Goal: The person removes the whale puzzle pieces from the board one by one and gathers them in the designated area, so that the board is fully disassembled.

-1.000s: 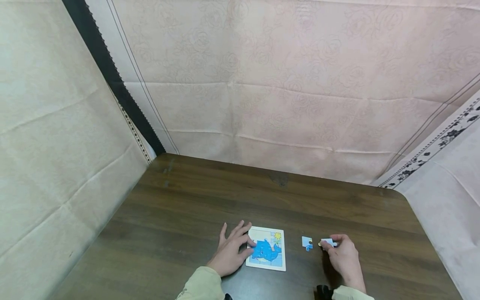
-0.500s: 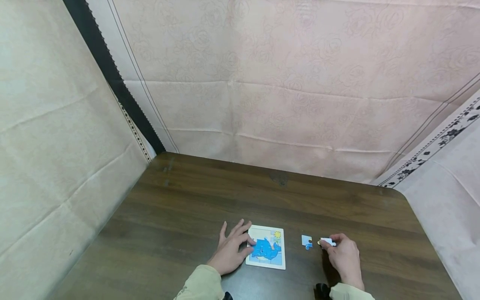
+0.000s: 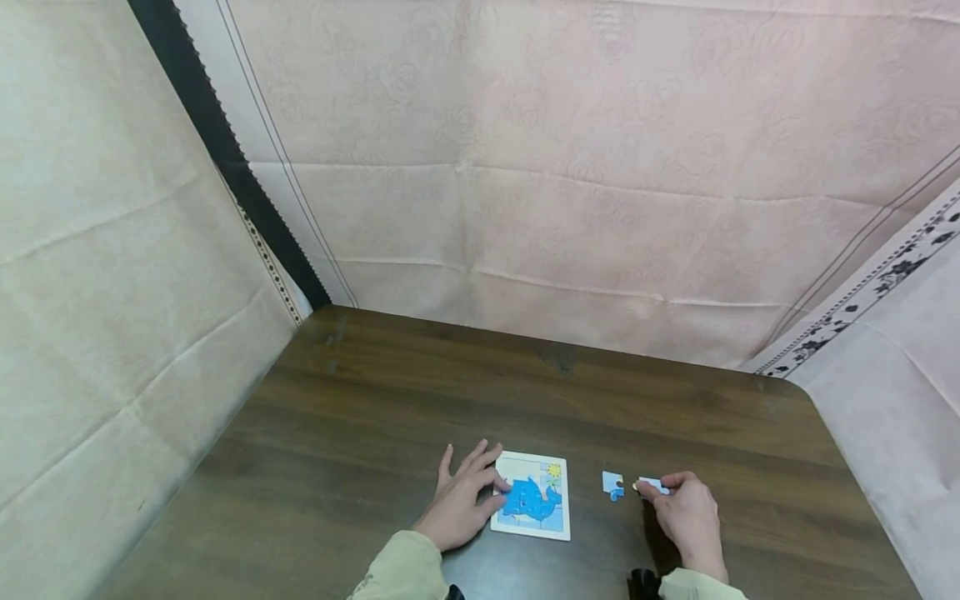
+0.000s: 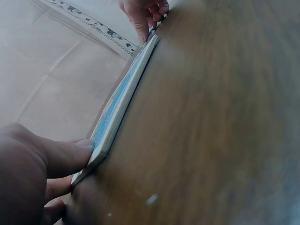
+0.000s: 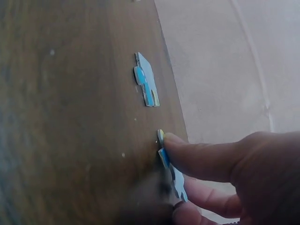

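Observation:
A jigsaw puzzle in a white frame [image 3: 530, 534] lies on the table, showing a blue whale and a yellow sun. My left hand [image 3: 461, 510] rests spread at its left side; thumb and fingertips touch the edge and picture. Close up in the left wrist view, the thumb lies on the frame's corner. To the right, my right hand [image 3: 688, 512] pinches a light blue puzzle piece [image 5: 177, 180] with a yellow tab between thumb and fingers, low over the tabletop. Between the two hands lies another puzzle piece [image 3: 612, 483], pale blue with a brighter blue tab.
The brown wooden table [image 3: 420, 400] ends at the back against a pale cloth hanging [image 3: 562, 208]. Cloth also hangs at its left and right sides. A dark patch [image 3: 557, 361] marks the table near the back edge.
My right hand, with its puzzle piece, has shifted very slightly left toward the loose piece. My left hand stays at the puzzle's left edge.

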Tool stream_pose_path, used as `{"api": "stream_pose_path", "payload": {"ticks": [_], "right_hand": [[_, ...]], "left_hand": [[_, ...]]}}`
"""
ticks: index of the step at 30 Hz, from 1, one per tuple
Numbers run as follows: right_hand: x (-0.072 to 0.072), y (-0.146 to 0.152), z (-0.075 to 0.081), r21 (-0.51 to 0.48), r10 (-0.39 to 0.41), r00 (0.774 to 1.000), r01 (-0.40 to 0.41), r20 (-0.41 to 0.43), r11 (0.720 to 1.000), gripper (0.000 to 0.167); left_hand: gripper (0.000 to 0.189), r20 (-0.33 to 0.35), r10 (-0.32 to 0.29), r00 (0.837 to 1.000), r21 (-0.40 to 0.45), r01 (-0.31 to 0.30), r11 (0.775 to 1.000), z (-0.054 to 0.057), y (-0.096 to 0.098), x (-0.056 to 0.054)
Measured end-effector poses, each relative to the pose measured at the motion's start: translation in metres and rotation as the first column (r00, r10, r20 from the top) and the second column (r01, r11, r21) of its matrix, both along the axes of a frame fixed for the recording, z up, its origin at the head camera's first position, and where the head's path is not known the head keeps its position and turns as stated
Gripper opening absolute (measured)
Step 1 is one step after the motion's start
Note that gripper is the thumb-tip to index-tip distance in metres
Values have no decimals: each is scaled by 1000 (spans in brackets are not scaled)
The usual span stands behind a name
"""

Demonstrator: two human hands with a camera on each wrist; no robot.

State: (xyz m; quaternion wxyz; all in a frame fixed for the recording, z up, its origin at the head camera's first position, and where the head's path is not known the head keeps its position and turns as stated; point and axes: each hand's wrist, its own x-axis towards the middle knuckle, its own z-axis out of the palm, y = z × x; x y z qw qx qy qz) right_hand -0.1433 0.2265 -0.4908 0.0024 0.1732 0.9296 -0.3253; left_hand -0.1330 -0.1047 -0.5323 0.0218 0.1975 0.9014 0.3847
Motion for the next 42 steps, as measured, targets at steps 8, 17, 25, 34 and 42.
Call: {"api": "stream_pose_path", "payload": {"ticks": [8,17,25,34,42], "right_hand": [[-1,1,-2,2,9,1000,-9,-10,1000,51],[-2,2,-3,-11,2,1000,-1,9,1000,54],[-1,3,-1,-25,5,1000,-4,26,1000,53],[-1,2,-5,-40,-32,999,32,-5,999,50],[0,-9,-3,4,-82,991,83,-110,997,39]], "left_hand": [[8,-1,1,1000,4,-1,1000,-1,0,0],[8,1,0,1000,6,0,1000,-1,0,0],[7,-4,2,1000,7,-2,1000,0,0,1],[8,1,6,1000,2,-6,1000,-2,1,0],[7,2,1,1000,5,-1,1000,0,0,0]]}}
